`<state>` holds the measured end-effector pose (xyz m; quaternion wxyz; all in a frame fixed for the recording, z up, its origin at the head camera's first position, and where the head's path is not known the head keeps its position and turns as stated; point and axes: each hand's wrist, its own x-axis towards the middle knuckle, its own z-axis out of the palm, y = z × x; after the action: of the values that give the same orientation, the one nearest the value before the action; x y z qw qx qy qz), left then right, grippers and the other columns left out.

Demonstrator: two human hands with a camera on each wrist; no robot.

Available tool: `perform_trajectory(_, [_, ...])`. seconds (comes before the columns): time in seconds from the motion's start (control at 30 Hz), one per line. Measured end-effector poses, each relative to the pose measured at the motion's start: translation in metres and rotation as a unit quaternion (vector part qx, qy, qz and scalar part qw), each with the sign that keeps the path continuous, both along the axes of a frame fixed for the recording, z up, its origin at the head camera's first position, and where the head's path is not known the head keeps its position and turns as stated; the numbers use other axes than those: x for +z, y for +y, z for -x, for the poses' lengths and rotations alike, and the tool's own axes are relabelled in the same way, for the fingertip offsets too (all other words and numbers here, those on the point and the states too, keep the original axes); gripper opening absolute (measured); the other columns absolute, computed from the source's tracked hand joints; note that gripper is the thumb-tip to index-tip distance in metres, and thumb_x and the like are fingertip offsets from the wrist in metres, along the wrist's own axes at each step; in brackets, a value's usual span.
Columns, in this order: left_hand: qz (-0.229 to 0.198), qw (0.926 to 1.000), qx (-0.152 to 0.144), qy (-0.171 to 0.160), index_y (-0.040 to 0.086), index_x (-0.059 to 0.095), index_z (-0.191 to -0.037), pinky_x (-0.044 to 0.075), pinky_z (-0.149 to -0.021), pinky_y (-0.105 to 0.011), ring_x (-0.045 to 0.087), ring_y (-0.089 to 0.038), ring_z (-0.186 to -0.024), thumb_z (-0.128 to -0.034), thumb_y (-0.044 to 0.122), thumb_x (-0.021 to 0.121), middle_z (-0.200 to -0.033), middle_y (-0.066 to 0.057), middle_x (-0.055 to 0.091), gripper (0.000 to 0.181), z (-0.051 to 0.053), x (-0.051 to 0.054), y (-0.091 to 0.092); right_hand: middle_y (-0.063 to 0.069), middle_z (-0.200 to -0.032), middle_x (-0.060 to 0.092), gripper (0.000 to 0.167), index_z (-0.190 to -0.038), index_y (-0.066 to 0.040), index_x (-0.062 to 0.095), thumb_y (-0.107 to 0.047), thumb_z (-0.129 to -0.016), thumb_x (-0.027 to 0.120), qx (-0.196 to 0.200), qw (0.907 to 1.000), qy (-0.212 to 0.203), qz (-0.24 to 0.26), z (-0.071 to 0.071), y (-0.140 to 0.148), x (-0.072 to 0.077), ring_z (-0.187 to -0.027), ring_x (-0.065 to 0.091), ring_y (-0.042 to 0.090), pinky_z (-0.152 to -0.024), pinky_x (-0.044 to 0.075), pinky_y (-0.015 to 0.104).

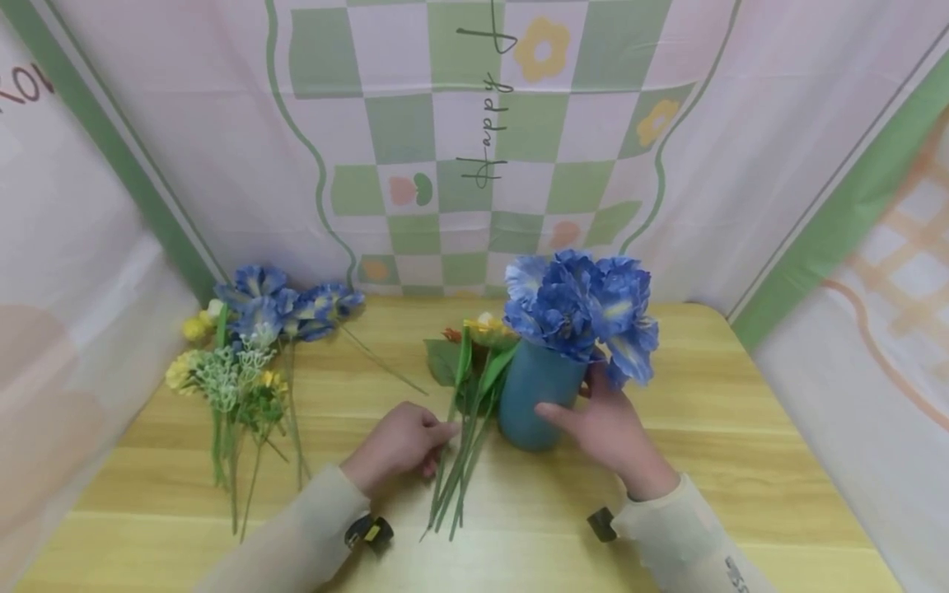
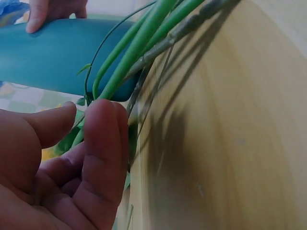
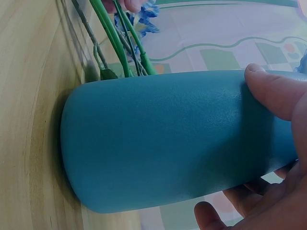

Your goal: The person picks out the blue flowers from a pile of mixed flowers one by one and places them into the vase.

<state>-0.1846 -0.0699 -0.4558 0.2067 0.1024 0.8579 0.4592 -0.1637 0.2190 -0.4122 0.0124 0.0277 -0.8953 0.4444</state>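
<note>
My right hand grips the blue-green vase from its right side, thumb across the front. Several blue flowers fill the vase mouth. In the right wrist view, the thumb of that hand lies on the vase. Left of the vase lies a bunch of green stems with yellow and red blooms. My left hand has its fingertips at these stems. In the left wrist view, the bent fingers of that hand touch a stem, the thumb apart from them.
On the table's left side lie blue flowers, yellow flowers and pale green sprigs, their stems toward the front. A single thin stem stretches right from there. A checkered cloth hangs behind the wooden table.
</note>
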Motion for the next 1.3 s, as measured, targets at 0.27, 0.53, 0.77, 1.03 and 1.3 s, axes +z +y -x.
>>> perform_trajectory(0.27, [0.075, 0.9940, -0.046, 0.065, 0.006, 0.061, -0.059, 0.044, -0.053, -0.033, 0.045, -0.014, -0.044, -0.1002, 0.036, 0.059, -0.048, 0.000, 0.052, 0.051, 0.000, 0.005, -0.013, 0.029, -0.155, 0.026, 0.113, -0.156, 0.002, 0.011, -0.053, -0.082, 0.078, 0.001, 1.0000, -0.004, 0.004, -0.001, 0.001, 0.000, -0.129, 0.043, 0.048, -0.102, 0.041, 0.058])
perform_trajectory(0.53, [0.144, 0.9831, 0.007, 0.113, 0.008, 0.059, -0.061, 0.047, -0.055, -0.033, 0.050, -0.017, -0.048, -0.1003, 0.023, 0.059, -0.053, -0.001, 0.054, 0.042, 0.029, 0.013, -0.040, 0.029, -0.155, 0.026, 0.114, -0.156, 0.001, 0.011, -0.055, -0.082, 0.077, -0.001, 1.0000, -0.006, 0.001, -0.002, 0.001, 0.001, -0.130, 0.043, 0.048, -0.103, 0.040, 0.058])
perform_trajectory(0.77, [0.164, 0.9711, 0.114, 0.131, 0.003, 0.065, -0.073, 0.049, -0.062, -0.040, 0.056, -0.025, -0.061, -0.1015, 0.021, 0.052, -0.070, -0.009, 0.064, 0.036, 0.070, 0.008, -0.073, 0.028, -0.155, 0.027, 0.114, -0.156, 0.000, 0.011, -0.055, -0.082, 0.077, -0.004, 1.0000, -0.006, -0.003, -0.001, 0.001, 0.001, -0.129, 0.043, 0.048, -0.103, 0.041, 0.058])
perform_trajectory(1.03, [-0.045, 0.9675, 0.248, 0.023, -0.007, 0.067, -0.102, 0.053, -0.071, -0.034, 0.063, -0.024, -0.078, -0.0947, 0.014, 0.058, -0.088, -0.015, 0.069, 0.024, 0.095, 0.009, -0.090, 0.028, -0.155, 0.027, 0.115, -0.156, 0.000, 0.011, -0.055, -0.080, 0.078, -0.008, 0.9999, -0.012, -0.002, -0.001, 0.000, 0.000, -0.129, 0.044, 0.048, -0.102, 0.042, 0.057])
perform_trajectory(1.3, [-0.260, 0.8993, 0.324, -0.137, -0.008, 0.061, -0.114, 0.057, -0.078, -0.026, 0.067, -0.018, -0.081, -0.0927, 0.001, 0.061, -0.096, -0.014, 0.068, 0.023, 0.103, 0.003, -0.091, 0.029, -0.155, 0.027, 0.116, -0.156, 0.000, 0.010, -0.056, -0.080, 0.078, -0.008, 0.9998, -0.015, -0.003, -0.001, 0.000, -0.001, -0.129, 0.043, 0.048, -0.102, 0.042, 0.058])
